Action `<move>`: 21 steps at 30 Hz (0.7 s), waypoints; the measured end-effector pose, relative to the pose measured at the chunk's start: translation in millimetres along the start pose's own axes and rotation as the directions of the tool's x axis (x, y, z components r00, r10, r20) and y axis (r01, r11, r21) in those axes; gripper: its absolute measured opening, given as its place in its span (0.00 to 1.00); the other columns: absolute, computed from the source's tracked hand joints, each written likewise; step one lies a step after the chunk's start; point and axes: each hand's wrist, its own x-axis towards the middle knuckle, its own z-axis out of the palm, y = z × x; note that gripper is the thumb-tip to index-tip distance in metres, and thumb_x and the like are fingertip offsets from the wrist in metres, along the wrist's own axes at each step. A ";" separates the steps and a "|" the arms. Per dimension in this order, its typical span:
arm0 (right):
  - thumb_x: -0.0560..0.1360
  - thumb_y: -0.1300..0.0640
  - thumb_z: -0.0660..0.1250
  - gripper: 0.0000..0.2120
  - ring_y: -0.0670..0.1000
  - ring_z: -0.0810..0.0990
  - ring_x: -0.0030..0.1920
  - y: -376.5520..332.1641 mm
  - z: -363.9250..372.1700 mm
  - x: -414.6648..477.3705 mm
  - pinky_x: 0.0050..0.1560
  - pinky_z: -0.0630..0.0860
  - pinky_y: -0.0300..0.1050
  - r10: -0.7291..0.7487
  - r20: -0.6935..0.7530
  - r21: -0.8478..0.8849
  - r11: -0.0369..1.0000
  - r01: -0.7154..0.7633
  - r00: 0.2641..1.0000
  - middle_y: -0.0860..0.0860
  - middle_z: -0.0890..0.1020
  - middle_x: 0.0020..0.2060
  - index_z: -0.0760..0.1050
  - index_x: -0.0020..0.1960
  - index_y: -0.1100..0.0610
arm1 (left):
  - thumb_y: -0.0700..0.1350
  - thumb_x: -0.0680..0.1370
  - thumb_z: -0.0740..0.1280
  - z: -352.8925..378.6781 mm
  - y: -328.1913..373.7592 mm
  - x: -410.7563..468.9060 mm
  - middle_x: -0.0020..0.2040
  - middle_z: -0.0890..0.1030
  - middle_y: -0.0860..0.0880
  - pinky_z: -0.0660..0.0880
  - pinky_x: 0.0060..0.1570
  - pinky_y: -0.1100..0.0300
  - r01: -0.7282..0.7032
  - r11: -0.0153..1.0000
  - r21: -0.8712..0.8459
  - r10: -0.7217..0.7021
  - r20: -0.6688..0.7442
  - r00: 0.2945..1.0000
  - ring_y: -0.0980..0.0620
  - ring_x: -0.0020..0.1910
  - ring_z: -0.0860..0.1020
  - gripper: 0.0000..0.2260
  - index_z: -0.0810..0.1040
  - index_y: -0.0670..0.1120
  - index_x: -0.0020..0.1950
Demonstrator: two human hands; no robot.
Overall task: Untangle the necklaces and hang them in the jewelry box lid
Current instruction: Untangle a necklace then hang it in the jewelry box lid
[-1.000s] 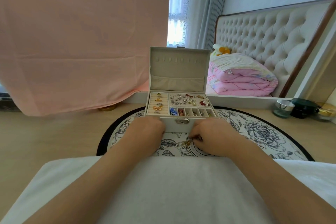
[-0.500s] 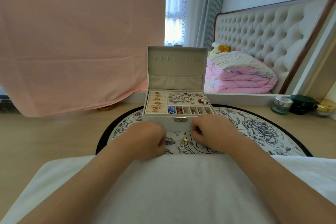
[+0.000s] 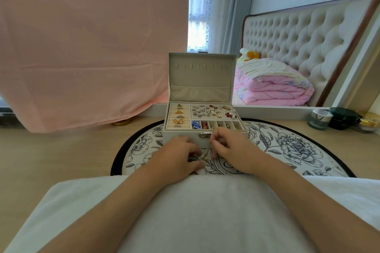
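Note:
A beige jewelry box (image 3: 183,136) stands open on a round floral mat (image 3: 287,150). Its upright lid (image 3: 200,76) shows a row of bare hooks above a pocket. Rings, earrings and beads fill the tray compartments. Just in front of the box, a thin gold necklace chain (image 3: 206,157) hangs and trails between my hands. My left hand (image 3: 178,157) rests on the mat with its fingertips pinching the chain's lower end. My right hand (image 3: 232,148) is raised a little, its fingers curled and pinching the chain's upper part near the box clasp. Most of the chain is hidden by my fingers.
A white towel (image 3: 216,211) covers my lap at the table's near edge. Small jars and a dark cup (image 3: 341,118) stand at the far right. A pink cloth (image 3: 82,47) hangs at the left, a gold lid (image 3: 121,123) under it. A mirror behind shows a bed.
My right hand has lifted toward the box clasp, drawing the chain up from the mat. My left hand shifted slightly right and now holds the lower end.

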 end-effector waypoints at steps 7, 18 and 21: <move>0.79 0.52 0.65 0.05 0.43 0.78 0.43 3.8 -1.5 0.7 0.45 0.75 0.42 -0.101 -0.053 -0.402 0.913 0.071 0.994 0.42 0.82 0.43 0.80 0.52 0.46 | 0.49 0.78 0.69 -0.1 -5.1 0.5 0.49 0.78 0.55 0.74 0.55 0.56 -0.004 0.999 -0.038 0.002 -0.058 0.998 0.56 0.51 0.73 0.05 0.84 0.52 0.49; 0.76 0.38 0.65 0.14 0.46 0.79 0.50 -10.6 16.1 2.9 0.49 0.76 0.46 -0.139 0.012 -0.579 0.806 0.120 0.990 0.43 0.81 0.48 0.83 0.52 0.45 | 0.49 0.81 0.65 -0.7 -0.4 2.4 0.52 0.77 0.51 0.72 0.54 0.56 0.010 0.998 0.055 -0.008 -0.043 0.999 0.52 0.54 0.73 0.07 0.80 0.49 0.52; 0.76 0.44 0.66 0.09 0.46 0.78 0.47 -10.0 12.6 3.0 0.47 0.76 0.44 -0.104 0.033 -0.547 0.831 0.105 0.994 0.43 0.79 0.45 0.81 0.49 0.46 | 0.47 0.82 0.63 -0.3 -2.2 0.3 0.51 0.77 0.50 0.72 0.53 0.57 0.061 0.996 -0.063 -0.066 -0.080 0.995 0.51 0.52 0.74 0.05 0.76 0.48 0.53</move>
